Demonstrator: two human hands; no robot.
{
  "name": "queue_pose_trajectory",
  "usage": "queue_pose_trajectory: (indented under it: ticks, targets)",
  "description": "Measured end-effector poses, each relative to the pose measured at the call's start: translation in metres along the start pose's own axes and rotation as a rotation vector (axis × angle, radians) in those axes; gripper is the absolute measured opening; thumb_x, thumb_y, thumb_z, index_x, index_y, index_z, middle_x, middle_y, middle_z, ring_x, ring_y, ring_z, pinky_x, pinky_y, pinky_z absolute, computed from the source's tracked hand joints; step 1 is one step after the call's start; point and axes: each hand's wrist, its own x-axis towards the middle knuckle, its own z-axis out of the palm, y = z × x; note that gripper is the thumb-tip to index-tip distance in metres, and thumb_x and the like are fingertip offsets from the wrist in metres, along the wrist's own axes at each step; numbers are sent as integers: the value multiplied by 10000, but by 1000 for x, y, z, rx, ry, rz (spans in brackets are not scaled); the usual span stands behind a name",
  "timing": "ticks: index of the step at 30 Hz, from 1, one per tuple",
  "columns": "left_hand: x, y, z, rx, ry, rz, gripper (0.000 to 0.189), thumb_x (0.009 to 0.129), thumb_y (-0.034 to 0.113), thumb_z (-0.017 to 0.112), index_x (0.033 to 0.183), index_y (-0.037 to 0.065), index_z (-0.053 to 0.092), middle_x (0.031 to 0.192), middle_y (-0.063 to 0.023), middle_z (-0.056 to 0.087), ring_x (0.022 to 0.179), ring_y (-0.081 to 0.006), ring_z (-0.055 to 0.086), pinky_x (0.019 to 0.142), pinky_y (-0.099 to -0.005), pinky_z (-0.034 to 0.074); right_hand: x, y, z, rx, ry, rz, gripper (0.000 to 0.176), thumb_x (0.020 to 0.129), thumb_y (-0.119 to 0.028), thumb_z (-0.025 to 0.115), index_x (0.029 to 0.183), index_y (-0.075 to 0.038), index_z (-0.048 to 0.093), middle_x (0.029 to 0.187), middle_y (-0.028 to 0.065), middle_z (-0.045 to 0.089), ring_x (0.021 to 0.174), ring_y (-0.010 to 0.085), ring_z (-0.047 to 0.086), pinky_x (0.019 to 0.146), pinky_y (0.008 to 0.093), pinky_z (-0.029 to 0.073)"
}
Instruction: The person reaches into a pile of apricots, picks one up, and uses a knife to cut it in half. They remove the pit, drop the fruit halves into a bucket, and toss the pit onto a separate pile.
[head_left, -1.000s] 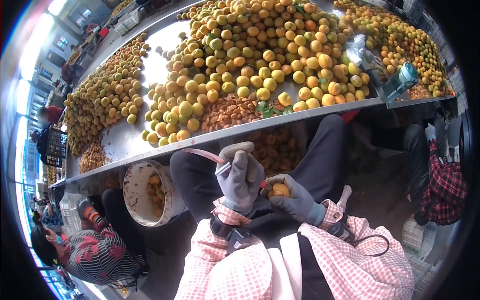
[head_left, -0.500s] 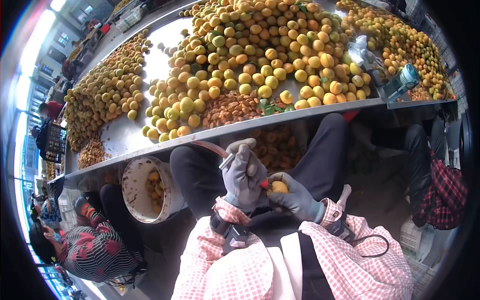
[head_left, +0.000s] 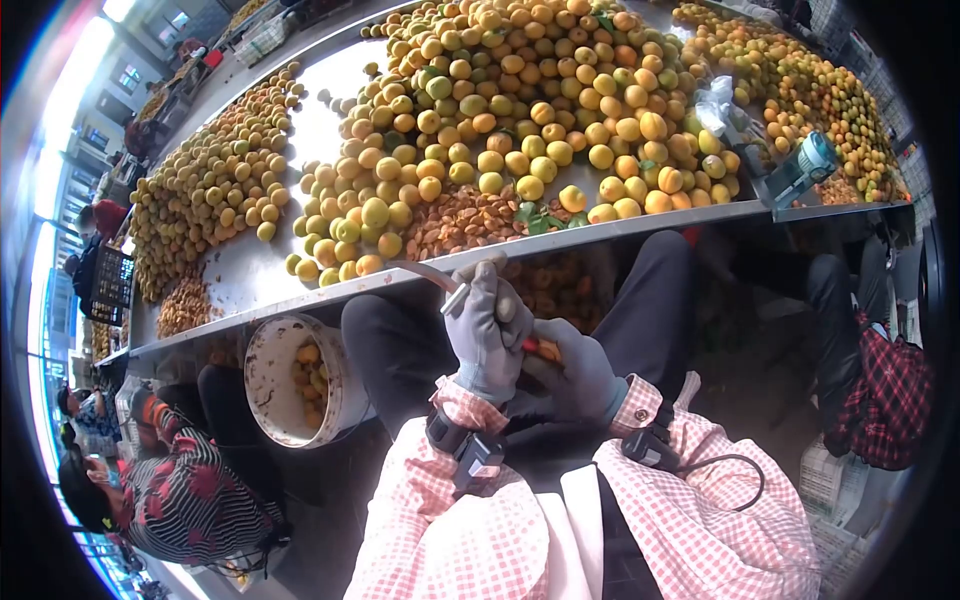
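My left hand [head_left: 487,335], in a grey glove, is closed around a curved-bladed knife [head_left: 428,273]. Its thin blade sticks out to the left, and a red end shows on the other side of the fist. Close beside it, my gloved right hand [head_left: 578,375] is wrapped round an apricot [head_left: 547,350]. Only a small orange part of the fruit shows between the fingers, near the red end. Both hands are over my lap, just below the table edge. Beyond the edge, brown apricot stones [head_left: 465,220] lie heaped in front of a large pile of apricots [head_left: 530,110].
A stained white bucket [head_left: 262,385] with fruit in it stands left of my knee. A metal table edge [head_left: 600,232] runs in front of me. A teal-lidded bottle [head_left: 808,165] stands at the right. A person in a patterned top [head_left: 195,500] sits at the left.
My right hand has moved slightly left and up, and its fingers now cover most of the apricot. The left hand has tilted and risen a little with the knife.
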Motion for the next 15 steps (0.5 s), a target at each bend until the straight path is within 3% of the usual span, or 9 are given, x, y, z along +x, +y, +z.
queue_pose_trajectory:
  ticks: [1, 3, 7, 9, 10, 12, 13, 15]
  targets:
    - [3, 0, 3, -6, 36, 29, 226, 988, 247, 508, 1059, 41, 567, 556, 52, 387, 366, -31, 267, 349, -201, 240, 4, 0, -2, -4, 3, -5, 391, 869, -210, 680, 1165, -32, 496, 986, 138, 603, 805, 302, 641, 684, 353, 514]
    - [9, 1, 1, -10, 35, 19, 225, 988, 244, 510, 1061, 39, 568, 560, 50, 390, 367, -30, 268, 346, -200, 240, 11, -2, -7, 874, -72, 739, 402, 895, -270, 660, 1183, -50, 487, 1014, 67, 589, 834, 233, 634, 717, 328, 515]
    - [16, -1, -12, -25, 21, -18, 232, 984, 238, 516, 1069, 31, 574, 565, 48, 392, 368, -26, 264, 337, -197, 237, 7, 12, -13, 1192, -288, 814, 396, 923, -270, 629, 1217, -59, 470, 1039, 24, 557, 876, 177, 605, 780, 319, 509]
    - [14, -1, -15, -29, 16, -46, 239, 983, 235, 517, 1055, 15, 575, 558, 47, 391, 367, -29, 275, 335, -205, 239, 2, 9, -4, 644, -247, 452, 408, 916, -263, 629, 1226, -58, 461, 1035, 86, 584, 908, 232, 623, 798, 338, 497]
    - [11, 0, -14, -30, 21, -48, 239, 983, 235, 517, 1055, 15, 575, 558, 47, 391, 367, -29, 275, 335, -205, 239, 3, 7, -2, 644, -250, 457, 408, 916, -263, 629, 1226, -58, 461, 1035, 86, 584, 908, 232, 623, 798, 338, 497]
    - [8, 0, -10, 19, 12, -16, 225, 981, 221, 519, 1038, 11, 574, 548, 38, 400, 363, -43, 289, 335, -214, 252, 7, 2, -3, 101, -169, 140, 378, 911, -239, 638, 1205, -69, 470, 929, 103, 573, 674, 182, 597, 631, 306, 485]
    - [8, -1, -8, 51, 41, 3, 203, 968, 198, 544, 1026, 7, 583, 537, 30, 411, 366, -54, 311, 342, -221, 262, 9, 3, -4, 100, -172, 141, 378, 911, -239, 638, 1205, -69, 470, 929, 103, 573, 674, 182, 597, 631, 306, 485]
    - [7, -6, -7, 126, 47, 57, 199, 960, 191, 560, 1026, 6, 590, 537, 26, 422, 367, -56, 320, 346, -220, 263, 11, 7, -4, -198, -188, 32, 361, 918, -231, 622, 1190, -55, 464, 916, 131, 567, 699, 211, 612, 641, 328, 486]
